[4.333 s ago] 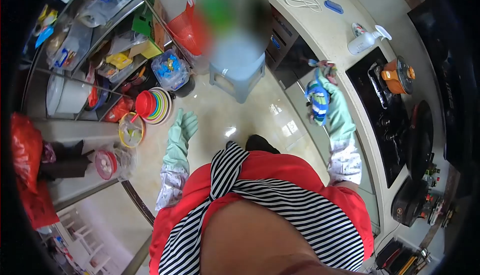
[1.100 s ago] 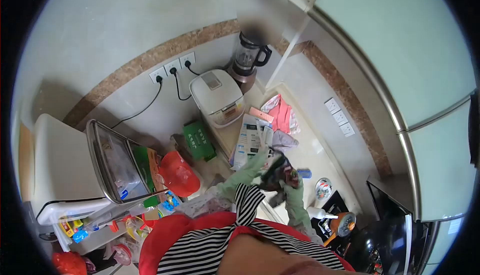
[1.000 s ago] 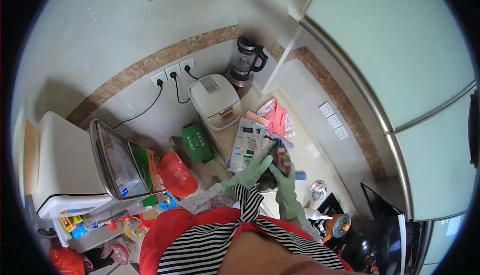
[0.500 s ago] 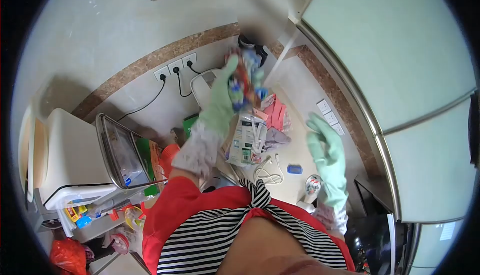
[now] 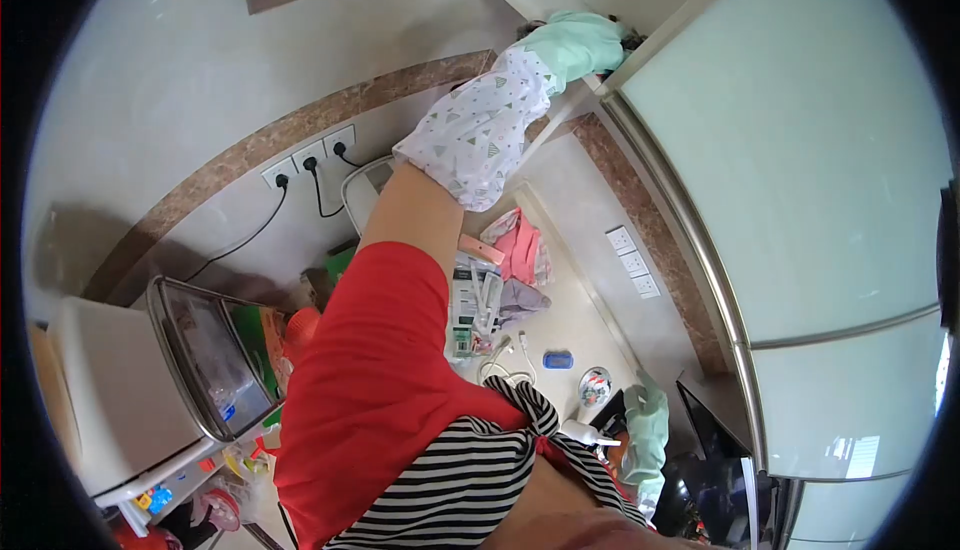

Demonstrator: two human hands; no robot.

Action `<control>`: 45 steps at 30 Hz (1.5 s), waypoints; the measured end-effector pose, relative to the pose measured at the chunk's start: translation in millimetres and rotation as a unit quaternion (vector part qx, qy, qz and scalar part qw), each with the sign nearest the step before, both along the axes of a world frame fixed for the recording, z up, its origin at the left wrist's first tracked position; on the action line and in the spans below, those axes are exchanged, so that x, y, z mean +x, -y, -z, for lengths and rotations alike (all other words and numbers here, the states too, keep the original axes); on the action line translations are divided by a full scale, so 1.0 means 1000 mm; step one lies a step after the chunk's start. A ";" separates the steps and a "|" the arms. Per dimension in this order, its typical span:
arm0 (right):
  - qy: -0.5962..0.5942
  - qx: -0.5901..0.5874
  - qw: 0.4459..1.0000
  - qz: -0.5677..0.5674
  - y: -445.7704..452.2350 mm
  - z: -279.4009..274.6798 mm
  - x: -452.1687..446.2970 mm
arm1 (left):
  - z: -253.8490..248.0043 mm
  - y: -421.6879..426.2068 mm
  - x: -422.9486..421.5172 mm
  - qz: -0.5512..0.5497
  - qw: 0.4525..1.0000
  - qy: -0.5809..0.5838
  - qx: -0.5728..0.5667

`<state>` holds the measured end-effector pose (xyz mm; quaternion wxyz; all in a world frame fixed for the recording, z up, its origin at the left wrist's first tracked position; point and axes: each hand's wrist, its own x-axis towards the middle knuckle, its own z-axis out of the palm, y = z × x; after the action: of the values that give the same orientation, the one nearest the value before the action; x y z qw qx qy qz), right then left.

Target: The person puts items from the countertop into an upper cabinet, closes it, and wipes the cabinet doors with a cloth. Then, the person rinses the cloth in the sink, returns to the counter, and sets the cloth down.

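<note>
Both hands wear mint-green rubber gloves with patterned white cuffs. My left hand (image 5: 575,50) is raised high into the back corner beside the cabinet edge, back of the glove toward me. Its fingers curl away from view; dark bits show on either side of the glove, but what it grips is hidden. My right hand (image 5: 645,430) hangs low at the right, fingers loosely stretched and holding nothing visible. Close to it are a white bottle (image 5: 585,433) and a jar with a colourful floral lid (image 5: 595,387). A small blue object (image 5: 558,360) lies on the counter.
Pink cloth (image 5: 520,248), a grey-purple cloth (image 5: 524,302), a plastic packet (image 5: 468,310) and a white cable (image 5: 526,350) lie on the counter. Wall sockets (image 5: 310,155) with plugs are at left. Glass-fronted cabinets (image 5: 800,150) stand right, a white appliance (image 5: 125,390) left.
My left hand has risen from above the counter into the upper corner; the colourful bundle it held is out of sight. My right hand has dropped lower, and the view has shifted.
</note>
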<state>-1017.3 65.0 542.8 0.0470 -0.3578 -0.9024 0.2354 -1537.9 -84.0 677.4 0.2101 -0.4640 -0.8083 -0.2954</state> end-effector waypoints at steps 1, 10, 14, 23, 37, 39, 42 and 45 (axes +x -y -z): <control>0.013 -0.053 0.997 0.050 0.002 -0.007 -0.005 | 0.005 -0.005 -0.012 0.013 0.997 -0.075 -0.013; -0.110 -0.046 0.992 0.040 0.010 0.004 -0.058 | -0.003 -0.036 -0.046 0.018 0.999 -0.007 -0.045; -0.151 -0.082 0.984 0.052 -0.010 0.011 -0.045 | -0.010 -0.020 -0.119 -0.144 0.978 0.029 -0.149; -0.075 -0.056 0.988 0.123 -0.025 0.045 0.007 | 0.008 -0.006 -0.195 -0.214 0.968 0.065 -0.117; -0.084 -0.077 0.991 0.071 0.001 0.005 -0.051 | 0.003 -0.055 -0.081 0.197 0.980 -0.034 -0.025; -0.085 -0.049 0.995 0.015 -0.005 0.011 -0.051 | 0.010 -0.057 -0.108 0.119 0.991 -0.048 -0.041; -0.077 -0.079 0.992 0.053 -0.021 0.025 -0.024 | 0.009 -0.034 -0.153 -0.053 0.996 -0.021 -0.071; -0.009 -0.021 0.998 0.062 -0.027 0.029 0.004 | 0.020 -0.018 -0.178 -0.142 0.986 0.011 -0.082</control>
<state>-1013.4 91.8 513.8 0.0620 -0.4119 -0.8728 0.2543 -1715.4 -66.0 657.5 0.2023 -0.3565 -0.8899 -0.2004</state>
